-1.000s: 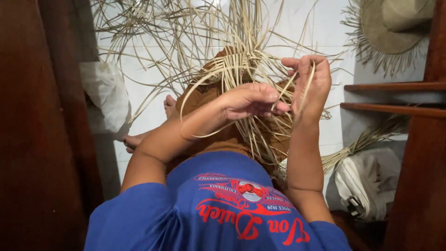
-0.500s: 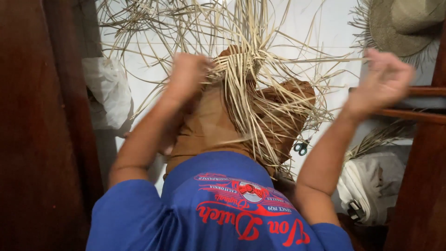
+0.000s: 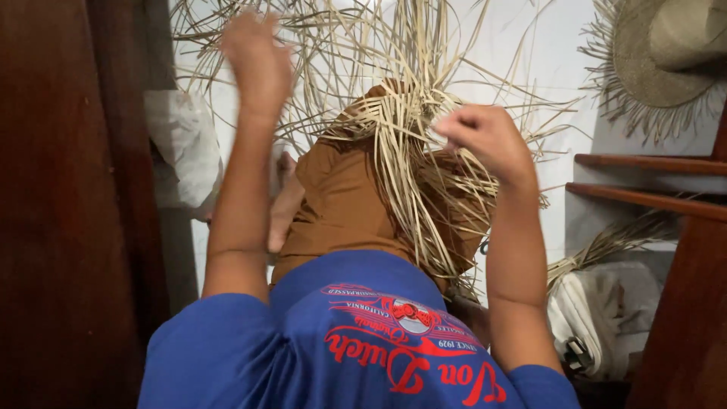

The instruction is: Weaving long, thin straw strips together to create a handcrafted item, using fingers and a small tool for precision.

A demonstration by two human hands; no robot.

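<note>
Roughly: both hands are up over a half-woven straw piece (image 3: 409, 144) that sits on the lap, on a brown cloth (image 3: 341, 204) draped over the knees

Left hand (image 3: 257, 57) is raised high over the loose strand ends, motion-blurred (cannot tell whether its fingers are spread or pinching a strand). Right hand (image 3: 488, 140) hangs just right of the woven centre, fingers curled inward with tips close together; looks like a pinch on a thin strand, but no strand is clearly visible between them

Handling, my read:
- straw is very light, springy, thin and flat; strands bend easily but likely kink or split if folded hard
- woven centre is the only firm part, so best hold is there; loose ends fan out in all directions and would slip or tangle if grabbed in a bunch
- single strands want a fingertip pinch near the weave, not at the tip

Room:
- dark wooden panel (image 3: 68, 204) close on the left, wooden shelves (image 3: 651, 182) close on the right, so sideways arm travel is tight
- white floor (image 3: 545, 68) ahead is open, though strands sprawl across it
- finished straw hat (image 3: 666, 60) at upper right, well apart from the hands
- white bag (image 3: 598, 318) low right near the right elbow, pale cloth bundle (image 3: 182, 144) on the left beside the left forearm
</note>
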